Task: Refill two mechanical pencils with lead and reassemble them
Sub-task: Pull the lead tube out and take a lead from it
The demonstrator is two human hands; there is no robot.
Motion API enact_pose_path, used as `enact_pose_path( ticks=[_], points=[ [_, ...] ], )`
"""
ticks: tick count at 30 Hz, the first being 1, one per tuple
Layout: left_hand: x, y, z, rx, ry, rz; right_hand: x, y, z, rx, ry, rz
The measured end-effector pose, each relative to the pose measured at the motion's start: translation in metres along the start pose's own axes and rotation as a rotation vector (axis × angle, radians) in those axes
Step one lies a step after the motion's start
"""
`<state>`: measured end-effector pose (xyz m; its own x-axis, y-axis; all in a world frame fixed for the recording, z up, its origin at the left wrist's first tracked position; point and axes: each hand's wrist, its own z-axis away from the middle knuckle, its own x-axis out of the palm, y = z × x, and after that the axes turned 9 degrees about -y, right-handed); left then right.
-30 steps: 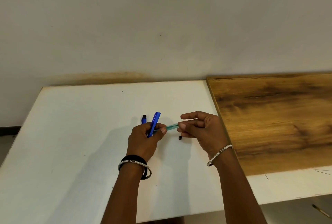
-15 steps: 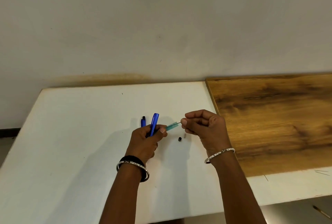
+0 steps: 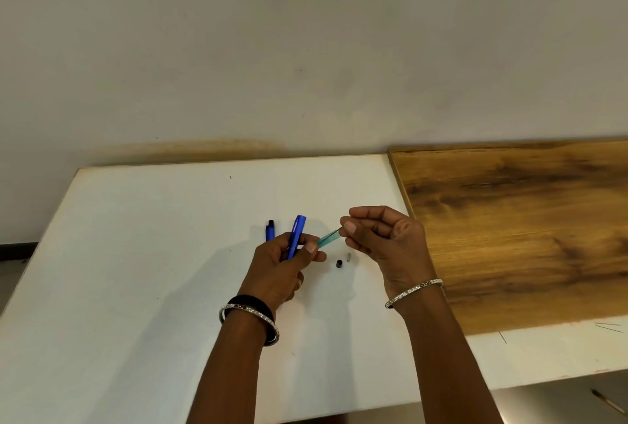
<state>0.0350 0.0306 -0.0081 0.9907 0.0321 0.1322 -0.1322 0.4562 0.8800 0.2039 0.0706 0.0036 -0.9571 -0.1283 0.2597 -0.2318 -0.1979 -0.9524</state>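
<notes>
My left hand grips a blue mechanical pencil that points up and away, and pinches a teal translucent lead tube between thumb and finger. My right hand pinches a thin lead at the tube's open end. A second blue pencil with a black end lies on the white table just left of my left hand. A small black cap and a small grey piece lie on the table between my hands.
A wooden board covers the table's right side, its edge close to my right hand. A grey wall rises behind the table. Thin sticks lie on the floor at lower right.
My right hand has pulled back to the right and up from the tube, drawing a thin lead out of its end. The black cap and grey piece are now uncovered.
</notes>
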Motion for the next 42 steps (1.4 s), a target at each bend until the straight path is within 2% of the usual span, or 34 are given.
enact_pose_path(
  ticks=[8, 18, 27, 33, 39, 42],
  points=[
    [0.003, -0.0021, -0.0027, 0.067, -0.019, -0.135, -0.002, 0.0006, -0.0005, 0.006, 0.012, 0.02],
    [0.0025, -0.0024, -0.0027, 0.067, -0.051, -0.045, -0.0029, 0.0022, -0.0008, 0.002, 0.018, 0.039],
    [0.0025, -0.0018, -0.0013, 0.054, -0.028, -0.058, -0.0033, 0.0012, 0.0, 0.0, 0.009, 0.016],
    [0.0022, -0.0018, -0.0013, 0.027, -0.005, -0.046, -0.0038, 0.0018, -0.0013, -0.042, 0.081, 0.095],
    [0.0023, -0.0024, -0.0015, 0.001, 0.018, -0.079, -0.0048, 0.0022, -0.0022, -0.052, 0.139, 0.088],
    [0.0023, -0.005, -0.0026, 0.028, 0.079, -0.149, -0.007, 0.0011, -0.0031, -0.061, 0.187, 0.044]
  ],
)
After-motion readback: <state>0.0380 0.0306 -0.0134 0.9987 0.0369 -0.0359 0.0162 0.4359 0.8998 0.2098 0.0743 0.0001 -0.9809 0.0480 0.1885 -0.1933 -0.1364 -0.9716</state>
